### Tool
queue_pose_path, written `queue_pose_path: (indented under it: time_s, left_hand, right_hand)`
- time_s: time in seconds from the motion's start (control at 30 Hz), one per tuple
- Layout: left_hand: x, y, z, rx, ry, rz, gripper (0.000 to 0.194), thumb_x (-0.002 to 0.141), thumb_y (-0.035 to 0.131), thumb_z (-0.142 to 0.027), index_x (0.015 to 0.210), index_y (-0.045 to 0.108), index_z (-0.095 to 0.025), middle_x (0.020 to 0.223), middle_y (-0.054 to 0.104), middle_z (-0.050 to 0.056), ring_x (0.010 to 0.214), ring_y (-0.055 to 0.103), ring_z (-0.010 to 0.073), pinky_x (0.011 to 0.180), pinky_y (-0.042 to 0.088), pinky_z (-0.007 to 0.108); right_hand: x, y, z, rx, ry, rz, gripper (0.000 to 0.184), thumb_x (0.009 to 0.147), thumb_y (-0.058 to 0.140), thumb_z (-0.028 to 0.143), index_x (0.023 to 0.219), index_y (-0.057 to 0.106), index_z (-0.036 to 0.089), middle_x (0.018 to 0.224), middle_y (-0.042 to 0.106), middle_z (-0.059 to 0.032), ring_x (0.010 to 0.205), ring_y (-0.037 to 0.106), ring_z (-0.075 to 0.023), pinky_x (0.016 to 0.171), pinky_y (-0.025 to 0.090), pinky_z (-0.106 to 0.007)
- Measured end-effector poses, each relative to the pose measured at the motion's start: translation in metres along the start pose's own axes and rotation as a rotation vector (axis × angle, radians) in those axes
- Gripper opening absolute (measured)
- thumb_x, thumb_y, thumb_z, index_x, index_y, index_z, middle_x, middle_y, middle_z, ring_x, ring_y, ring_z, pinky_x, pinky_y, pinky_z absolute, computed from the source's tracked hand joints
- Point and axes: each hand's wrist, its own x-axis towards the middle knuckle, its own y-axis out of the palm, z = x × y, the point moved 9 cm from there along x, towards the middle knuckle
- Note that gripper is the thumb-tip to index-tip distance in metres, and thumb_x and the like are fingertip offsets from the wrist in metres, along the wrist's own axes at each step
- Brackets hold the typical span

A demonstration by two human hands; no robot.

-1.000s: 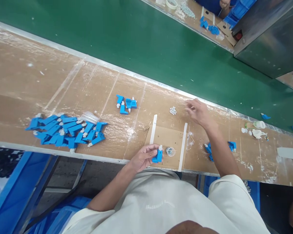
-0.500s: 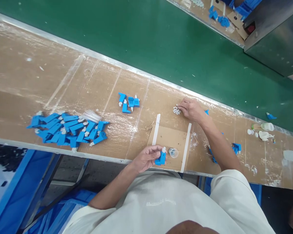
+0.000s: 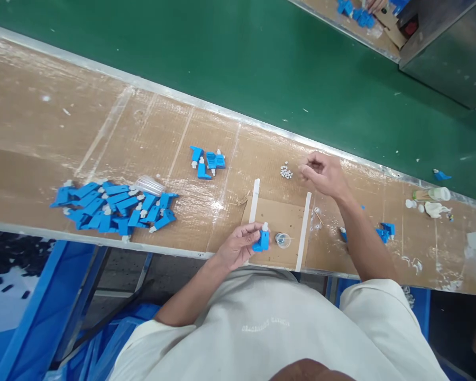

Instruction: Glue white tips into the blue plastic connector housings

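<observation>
My left hand (image 3: 240, 246) grips a blue plastic part (image 3: 263, 241) with a white tip pointing up, close to the table's front edge. Just right of it stands a small clear cup (image 3: 283, 241) with something dark inside. My right hand (image 3: 323, 172) is beside a little heap of small white pieces (image 3: 286, 172), apart from it. Its thumb and fingers are pinched together; whatever is between them is too small to make out. Under my right forearm lie more blue parts (image 3: 386, 232), partly hidden.
A large pile of blue parts (image 3: 111, 206) with white tips lies left, clear plastic tubes (image 3: 149, 185) against it. A smaller group (image 3: 208, 161) sits nearer the middle. A green belt (image 3: 222, 58) runs behind the table. A jar of sticks (image 3: 432, 194) lies right. Another person's hand (image 3: 376, 5) shows at the top.
My right hand went left to the white pieces, its fingers touching them, then drew back a little to the right, pinched. My left hand keeps holding the blue part. The view shifted slightly.
</observation>
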Motion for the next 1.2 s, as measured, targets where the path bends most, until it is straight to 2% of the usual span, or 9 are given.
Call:
queue_pose_path:
  time_s: [0.07, 0.13, 0.23, 0.33, 0.63, 0.83, 1.2]
  left_hand:
    - [0.003, 0.005, -0.006, 0.004, 0.041, -0.029, 0.045, 0.069, 0.094, -0.04, 0.096, 0.073, -0.011, 0.08, 0.073, 0.006, 0.07, 0.071, 0.015, 0.061, 0.054, 0.021]
    - [0.007, 0.014, -0.01, 0.007, 0.073, -0.047, 0.046, 0.069, 0.094, -0.04, 0.098, 0.073, -0.012, 0.084, 0.074, 0.006, 0.071, 0.07, 0.0142, 0.061, 0.054, 0.022]
    - [0.01, 0.03, -0.011, 0.018, 0.097, -0.04, 0.044, 0.069, 0.094, -0.039, 0.098, 0.073, -0.013, 0.086, 0.074, 0.004, 0.071, 0.069, 0.0136, 0.066, 0.056, 0.025]
    - [0.012, 0.043, -0.007, 0.033, 0.104, -0.017, 0.044, 0.07, 0.093, -0.04, 0.099, 0.073, -0.013, 0.084, 0.073, 0.004, 0.07, 0.067, 0.0127, 0.067, 0.056, 0.026]
    - [0.01, 0.051, 0.0, 0.071, 0.098, -0.053, 0.046, 0.064, 0.097, -0.041, 0.092, 0.074, -0.013, 0.074, 0.071, 0.0, 0.061, 0.064, 0.0095, 0.055, 0.052, 0.019]
    - [0.007, 0.058, -0.005, 0.087, 0.13, -0.048, 0.043, 0.062, 0.098, -0.041, 0.087, 0.076, -0.014, 0.071, 0.071, 0.0, 0.062, 0.063, 0.009, 0.06, 0.053, 0.019]
    - [0.006, 0.057, -0.007, 0.142, 0.158, -0.036, 0.043, 0.063, 0.097, -0.044, 0.087, 0.078, -0.014, 0.076, 0.073, 0.001, 0.066, 0.063, 0.0094, 0.063, 0.051, 0.021]
  right_hand:
    - [-0.033, 0.006, 0.006, 0.371, 0.109, -0.033, 0.022, 0.082, 0.073, 0.04, 0.079, 0.064, 0.021, 0.071, 0.067, -0.0013, 0.059, 0.061, -0.0143, 0.057, 0.053, -0.029]
    - [-0.067, 0.024, 0.012, 0.637, 0.234, -0.026, 0.031, 0.075, 0.082, 0.047, 0.077, 0.066, 0.021, 0.069, 0.067, -0.0002, 0.055, 0.06, -0.012, 0.05, 0.052, -0.025]
    - [-0.108, 0.054, 0.019, 0.857, 0.386, -0.002, 0.039, 0.068, 0.089, 0.052, 0.075, 0.068, 0.019, 0.065, 0.066, 0.0008, 0.051, 0.058, -0.0095, 0.045, 0.049, -0.021]
    - [-0.13, 0.066, 0.024, 0.96, 0.427, -0.018, 0.037, 0.069, 0.091, 0.05, 0.074, 0.07, 0.019, 0.064, 0.065, 0.0014, 0.05, 0.057, -0.0082, 0.043, 0.049, -0.018]
    - [-0.15, 0.055, 0.027, 0.9, 0.387, -0.069, 0.034, 0.072, 0.091, 0.048, 0.075, 0.073, 0.019, 0.064, 0.068, 0.0001, 0.052, 0.061, -0.0105, 0.045, 0.055, -0.021]
    - [-0.154, 0.054, 0.026, 0.825, 0.348, -0.087, 0.032, 0.076, 0.087, 0.048, 0.074, 0.071, 0.02, 0.064, 0.069, 0.0001, 0.051, 0.061, -0.0117, 0.045, 0.057, -0.023]
    - [-0.155, 0.051, 0.027, 0.747, 0.326, -0.104, 0.034, 0.076, 0.087, 0.05, 0.073, 0.071, 0.02, 0.062, 0.069, -0.0002, 0.05, 0.063, -0.0123, 0.045, 0.057, -0.023]
